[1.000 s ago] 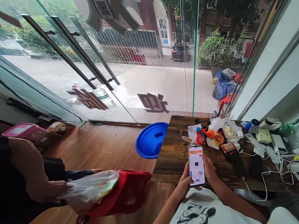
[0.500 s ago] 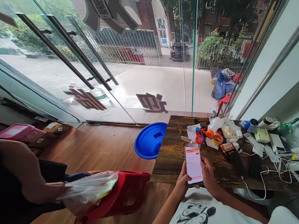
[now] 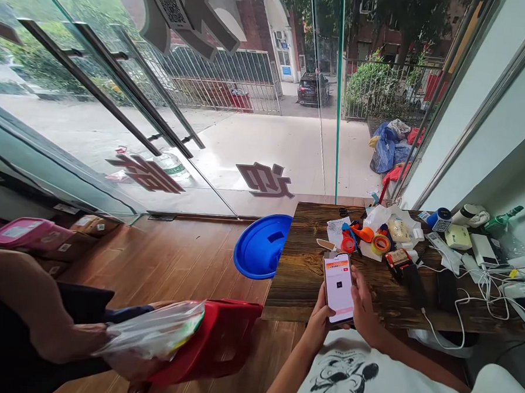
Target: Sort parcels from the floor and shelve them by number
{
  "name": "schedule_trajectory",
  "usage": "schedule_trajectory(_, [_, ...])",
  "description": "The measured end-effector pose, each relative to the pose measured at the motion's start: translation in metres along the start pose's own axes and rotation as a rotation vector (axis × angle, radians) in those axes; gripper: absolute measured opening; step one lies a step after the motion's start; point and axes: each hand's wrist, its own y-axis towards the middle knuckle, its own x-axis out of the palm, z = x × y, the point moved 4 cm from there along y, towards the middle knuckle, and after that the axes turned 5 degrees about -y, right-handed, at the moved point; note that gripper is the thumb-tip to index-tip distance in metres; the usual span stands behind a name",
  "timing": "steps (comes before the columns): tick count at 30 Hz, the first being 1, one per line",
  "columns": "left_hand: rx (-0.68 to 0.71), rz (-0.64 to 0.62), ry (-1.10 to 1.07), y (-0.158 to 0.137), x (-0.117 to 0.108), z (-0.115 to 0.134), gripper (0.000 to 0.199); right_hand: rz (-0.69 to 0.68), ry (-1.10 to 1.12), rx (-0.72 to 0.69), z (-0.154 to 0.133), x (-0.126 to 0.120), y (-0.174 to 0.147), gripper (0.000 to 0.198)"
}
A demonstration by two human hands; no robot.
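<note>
Left grip [image 3: 318, 324]: closed around the lower left of a phone [image 3: 339, 291], thumb on the lower part of the screen. Right grip [image 3: 365, 313]: closed against the right edge of the same phone. The phone is upright between the two grips, its lit screen facing the wearer; the display shows an orange banner, a small dark square near the middle and a pink bar at the bottom. The small text is not legible.

Wooden bench [image 3: 296, 268]: beneath and beyond the grips. Just beyond the phone lie a pointed, pale-bladed item [image 3: 325, 244] and a sheet of paper [image 3: 335, 228]. Beyond the right grip are a yellow tape roll [image 3: 380, 244] and a red pack [image 3: 398, 257]. To its right are a dark flat device [image 3: 446, 290] and tangled white cables [image 3: 487, 290].

Left of the grips, on the floor: a blue tub [image 3: 255, 249] beside the bench and a red stool [image 3: 219, 342]. Farther left, another person's hand [image 3: 76, 339] holds a translucent plastic bag [image 3: 154, 328] against the stool.
</note>
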Motion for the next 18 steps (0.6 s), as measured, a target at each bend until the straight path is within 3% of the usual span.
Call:
schedule_trajectory(4, [0.025,0.0,-0.044,0.003,-0.004,0.0,0.099,-0.06,-0.349,-0.415,-0.007,-0.006,-0.01,0.069])
schedule_trajectory(7, [0.03,-0.002,-0.043,0.005,-0.003,-0.001,0.099,-0.105,-0.529,-0.567,-0.013,-0.01,-0.01,0.063])
schedule_trajectory(14, [0.097,-0.014,-0.074,0.006,0.001,0.0,0.095,-0.168,-0.68,-0.602,-0.026,-0.009,-0.005,0.06])
schedule_trajectory(18, [0.07,0.024,-0.046,0.005,0.0,-0.002,0.099,-0.179,-0.623,-0.565,-0.022,-0.01,-0.003,0.063])
